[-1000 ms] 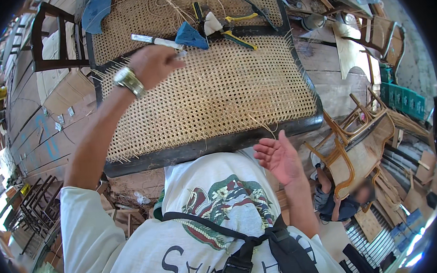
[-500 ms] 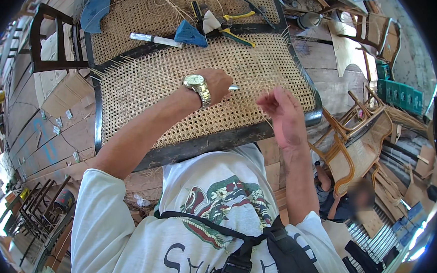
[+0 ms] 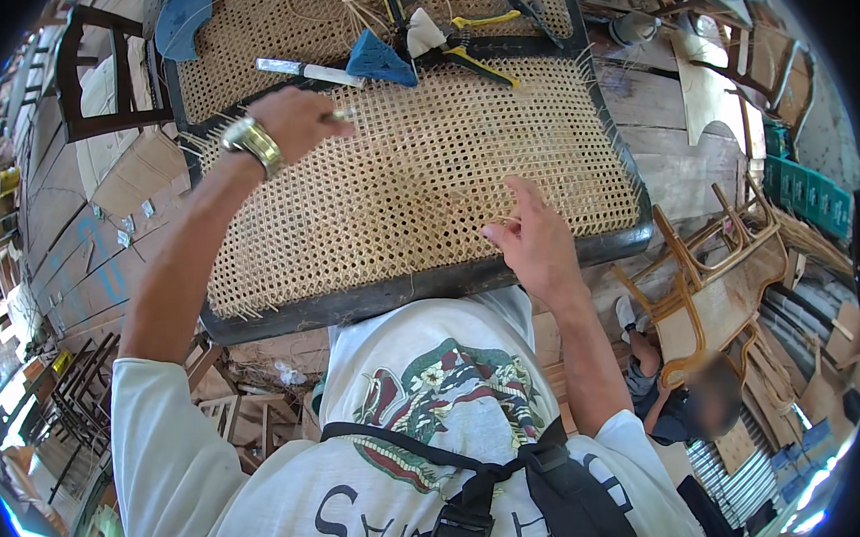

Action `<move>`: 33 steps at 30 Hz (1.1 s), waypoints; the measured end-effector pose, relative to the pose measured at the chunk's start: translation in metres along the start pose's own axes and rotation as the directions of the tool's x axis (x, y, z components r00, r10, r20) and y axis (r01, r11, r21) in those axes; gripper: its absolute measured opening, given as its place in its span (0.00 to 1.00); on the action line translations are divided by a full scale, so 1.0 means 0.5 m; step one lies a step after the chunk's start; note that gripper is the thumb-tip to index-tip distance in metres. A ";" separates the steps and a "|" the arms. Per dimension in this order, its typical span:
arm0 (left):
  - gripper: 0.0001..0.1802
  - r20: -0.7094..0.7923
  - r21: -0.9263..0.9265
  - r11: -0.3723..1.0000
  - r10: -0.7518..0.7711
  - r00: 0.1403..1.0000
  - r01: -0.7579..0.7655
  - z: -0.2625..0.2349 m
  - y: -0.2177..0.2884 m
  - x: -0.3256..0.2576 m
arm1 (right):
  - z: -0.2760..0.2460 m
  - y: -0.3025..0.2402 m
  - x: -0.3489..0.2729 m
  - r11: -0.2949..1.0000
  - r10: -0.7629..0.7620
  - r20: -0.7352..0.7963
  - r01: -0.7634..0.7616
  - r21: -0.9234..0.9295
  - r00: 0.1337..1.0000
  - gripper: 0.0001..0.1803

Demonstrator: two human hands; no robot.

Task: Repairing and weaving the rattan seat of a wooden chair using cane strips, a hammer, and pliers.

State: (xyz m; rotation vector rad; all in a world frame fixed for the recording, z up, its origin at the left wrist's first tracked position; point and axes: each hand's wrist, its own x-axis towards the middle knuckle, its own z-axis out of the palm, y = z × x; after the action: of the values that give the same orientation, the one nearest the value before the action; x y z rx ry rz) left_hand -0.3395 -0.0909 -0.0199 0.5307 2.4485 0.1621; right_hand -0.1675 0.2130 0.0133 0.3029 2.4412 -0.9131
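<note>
Over the cane panel: left hand, watch at wrist, closed on a slim object of unclear kind; well apart, right hand, half curled above the panel's near right part, impossible to tell whether pinching; beyond, along the dark crossbar: white tool, blue wedge, pliers; out to the right: tan chair, co-worker beside it; out to the left: dark chair

L hand swung back up-left; R hand shifted left o/ cane panel.
</note>
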 end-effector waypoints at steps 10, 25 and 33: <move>0.18 -0.161 -0.222 0.931 0.257 0.953 -0.288 0.071 0.156 -0.008 | 0.029 0.075 0.004 0.945 -0.325 -0.233 0.323 -0.046 0.917 0.10; 0.20 -0.155 -0.307 0.885 0.315 0.936 -0.349 0.129 0.212 0.033 | 0.015 0.075 0.009 0.929 -0.214 -0.170 0.254 0.267 0.962 0.06; 0.24 -0.042 -0.318 0.937 0.140 0.989 -0.146 0.090 0.039 0.028 | -0.017 0.073 0.005 0.915 -0.333 -0.049 0.335 0.226 0.942 0.10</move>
State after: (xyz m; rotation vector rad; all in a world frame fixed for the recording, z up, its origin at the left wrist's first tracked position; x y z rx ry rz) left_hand -0.3162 -0.0680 -0.0590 0.5617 2.3360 0.6167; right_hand -0.1592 0.2459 -0.0028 -0.0371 2.4392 -1.3503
